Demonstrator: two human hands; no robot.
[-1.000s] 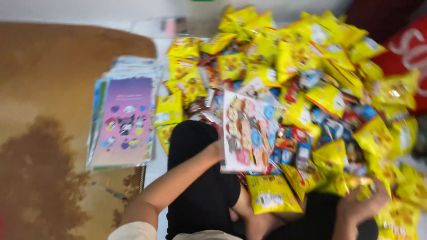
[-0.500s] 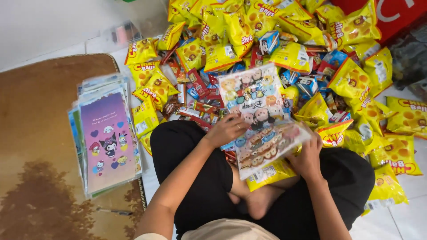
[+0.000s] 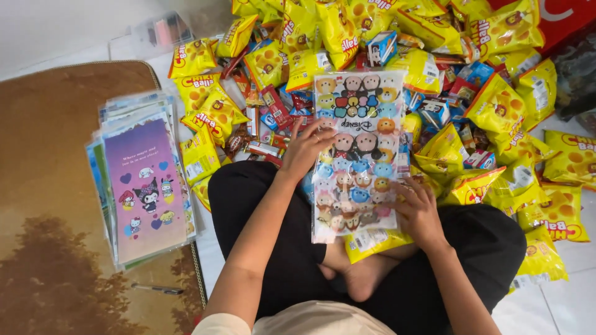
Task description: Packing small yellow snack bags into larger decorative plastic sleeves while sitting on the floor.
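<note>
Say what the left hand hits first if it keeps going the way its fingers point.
The left hand lies on the cartoon-print bag, fingers pointing up and away from the body. Straight on, it would probably meet the small red and blue snack packets first, then the yellow chip bags; depth is unclear.

Light was bright, even and soft; shadows were faint. Plastic wrappers (image 3: pixel 496 105) showed mild glare; the focus was sharp.

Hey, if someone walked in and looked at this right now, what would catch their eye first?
First, the heap of yellow snack bags spread over the floor in front of the seated person. Next, the cartoon-printed gift bag flat over the lap, with the left hand and right hand on it. A stack of similar bags lies on the brown rug at left.
</note>
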